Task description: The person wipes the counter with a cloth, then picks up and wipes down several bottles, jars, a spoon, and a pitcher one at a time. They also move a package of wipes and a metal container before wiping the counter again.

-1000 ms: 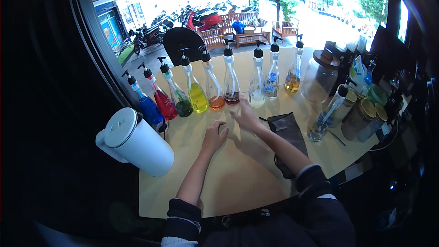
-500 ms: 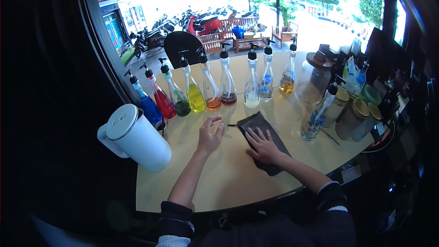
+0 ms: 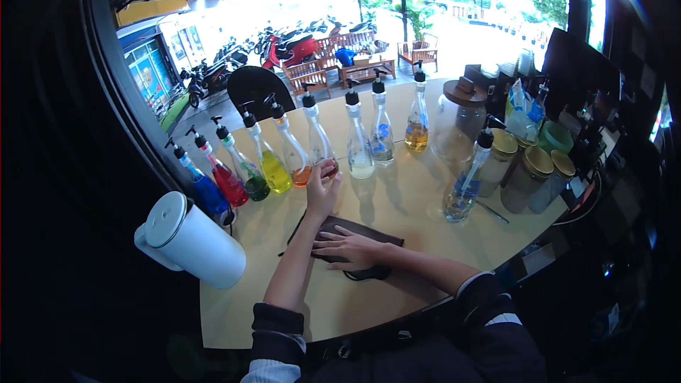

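Observation:
My right hand point(image 3: 356, 249) lies flat, fingers spread, on a dark, flat, pouch-like cloth point(image 3: 379, 232) with a thin dark loop at its near edge. Above the table, my left hand point(image 3: 323, 193) reaches forward with fingers loosely bent and apart. Its fingertips overlap the base of a pump bottle with dark red liquid point(image 3: 320, 143); contact cannot be made out. My left forearm passes over the cloth's left end. Beside that bottle stand pump bottles with orange liquid point(image 3: 297, 163) and whitish liquid point(image 3: 361, 156).
More pump bottles, including blue point(image 3: 206, 188), red point(image 3: 225, 181) and yellow point(image 3: 273, 171), line the table's far left. A white jug point(image 3: 195, 241) stands at left. On the right are a pump bottle point(image 3: 464, 191), a stirrer point(image 3: 493, 213), gold-lidded jars point(image 3: 525, 177) and a large glass jar point(image 3: 457, 128).
The cloth has turned from lengthwise to crosswise and shifted left and nearer, with my right hand on it. My left hand has moved forward to the bottles. The view has shifted slightly.

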